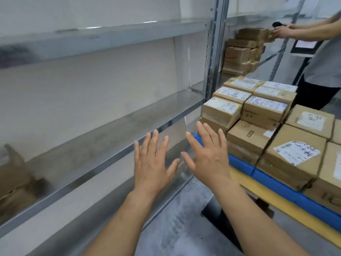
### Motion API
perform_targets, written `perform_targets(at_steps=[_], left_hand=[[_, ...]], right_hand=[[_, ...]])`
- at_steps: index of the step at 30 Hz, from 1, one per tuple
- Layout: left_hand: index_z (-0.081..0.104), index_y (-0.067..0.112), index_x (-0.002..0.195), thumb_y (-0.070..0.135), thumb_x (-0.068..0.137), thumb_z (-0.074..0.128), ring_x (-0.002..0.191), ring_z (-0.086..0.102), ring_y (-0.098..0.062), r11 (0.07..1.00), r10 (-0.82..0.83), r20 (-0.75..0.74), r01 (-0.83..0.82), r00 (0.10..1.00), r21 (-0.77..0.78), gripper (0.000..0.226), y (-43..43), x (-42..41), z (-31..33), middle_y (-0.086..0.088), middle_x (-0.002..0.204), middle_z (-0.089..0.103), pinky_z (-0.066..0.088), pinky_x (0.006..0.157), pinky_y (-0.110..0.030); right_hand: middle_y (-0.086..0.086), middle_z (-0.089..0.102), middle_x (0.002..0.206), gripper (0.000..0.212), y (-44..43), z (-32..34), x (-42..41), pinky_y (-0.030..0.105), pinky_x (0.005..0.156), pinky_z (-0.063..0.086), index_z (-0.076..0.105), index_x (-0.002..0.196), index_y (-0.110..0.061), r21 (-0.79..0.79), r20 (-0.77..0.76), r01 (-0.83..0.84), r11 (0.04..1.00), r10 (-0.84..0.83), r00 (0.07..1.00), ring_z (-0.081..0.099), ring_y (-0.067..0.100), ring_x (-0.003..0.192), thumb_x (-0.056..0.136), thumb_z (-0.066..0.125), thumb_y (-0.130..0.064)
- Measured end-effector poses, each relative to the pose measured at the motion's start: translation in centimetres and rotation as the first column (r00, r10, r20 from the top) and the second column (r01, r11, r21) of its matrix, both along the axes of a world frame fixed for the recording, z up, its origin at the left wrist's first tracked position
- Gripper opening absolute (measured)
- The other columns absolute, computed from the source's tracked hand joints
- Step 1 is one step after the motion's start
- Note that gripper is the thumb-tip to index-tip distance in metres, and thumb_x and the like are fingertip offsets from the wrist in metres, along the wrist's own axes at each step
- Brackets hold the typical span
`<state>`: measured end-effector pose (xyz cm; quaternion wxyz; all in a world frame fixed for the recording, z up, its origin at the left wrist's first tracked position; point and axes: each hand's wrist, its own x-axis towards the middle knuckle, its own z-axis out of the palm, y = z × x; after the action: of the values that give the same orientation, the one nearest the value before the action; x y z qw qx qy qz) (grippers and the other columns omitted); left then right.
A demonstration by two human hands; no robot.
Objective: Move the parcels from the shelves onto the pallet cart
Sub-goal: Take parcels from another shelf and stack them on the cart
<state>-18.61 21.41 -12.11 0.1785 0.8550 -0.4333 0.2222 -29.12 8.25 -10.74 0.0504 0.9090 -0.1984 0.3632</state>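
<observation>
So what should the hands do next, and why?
Probably reach left toward the blurred cardboard box on the shelf. The left hand and right hand are open and hold nothing, and it is the only box showing in this bay.

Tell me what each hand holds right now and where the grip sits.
Nothing is held. The left hand and the right hand are both spread open before the shelf, with no grip on anything.

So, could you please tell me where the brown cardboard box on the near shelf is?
Head view, far left edge: the brown cardboard box sits on the grey metal shelf, well left of the left hand.
</observation>
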Motion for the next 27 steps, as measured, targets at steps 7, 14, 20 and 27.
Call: perform_targets(at_steps=[7,14,20,27], left_hand=[[0.05,0.011,0.134,0.056,0.082,0.041,0.137,0.024,-0.03,0.969,0.246,0.025,-0.246,0.969,-0.02,0.069,9.2,-1.0,-0.2,-0.019,0.148,0.034,0.011,0.111,-0.05],[0.036,0.015,0.141,0.055,0.08,0.042,0.129,0.039,-0.032,0.868,0.49,-0.029,-0.49,0.871,-0.073,0.073,17.3,-2.4,0.4,-0.017,0.15,0.032,0.035,0.103,-0.045],[0.039,0.012,0.14,0.05,0.08,0.05,0.127,0.045,-0.032,0.787,0.602,-0.061,-0.605,0.796,-0.125,0.072,23.1,-2.4,1.8,-0.015,0.147,0.039,0.041,0.099,-0.045],[0.039,0.011,0.141,0.044,0.08,0.059,0.129,0.043,-0.029,0.715,0.678,-0.09,-0.683,0.73,-0.148,0.072,30.4,-1.4,2.7,-0.012,0.145,0.041,0.038,0.1,-0.044]], right_hand=[[0.019,0.05,0.138,0.053,7.0,-0.7,2.2,0.059,0.104,0.032,0.063,0.123,-0.013,0.031,0.046,-0.244,0.969,0.243,0.969,0.048,0.033,0.126,0.085,0.049,-0.047],[0.021,0.059,0.124,0.046,14.1,-0.2,5.0,0.043,0.076,0.053,0.059,0.121,-0.008,0.04,0.156,-0.539,0.841,0.528,0.835,0.062,0.036,0.095,0.085,0.052,-0.036],[0.02,0.061,0.122,0.046,19.6,1.7,7.5,0.042,0.075,0.053,0.064,0.117,-0.006,0.021,0.141,-0.655,0.755,0.647,0.75,0.064,0.035,0.096,0.084,0.05,-0.034],[0.02,0.061,0.121,0.048,27.0,3.0,10.6,0.044,0.077,0.054,0.064,0.117,-0.005,0.062,0.094,-0.733,0.677,0.727,0.68,0.063,0.035,0.1,0.084,0.048,-0.035]])
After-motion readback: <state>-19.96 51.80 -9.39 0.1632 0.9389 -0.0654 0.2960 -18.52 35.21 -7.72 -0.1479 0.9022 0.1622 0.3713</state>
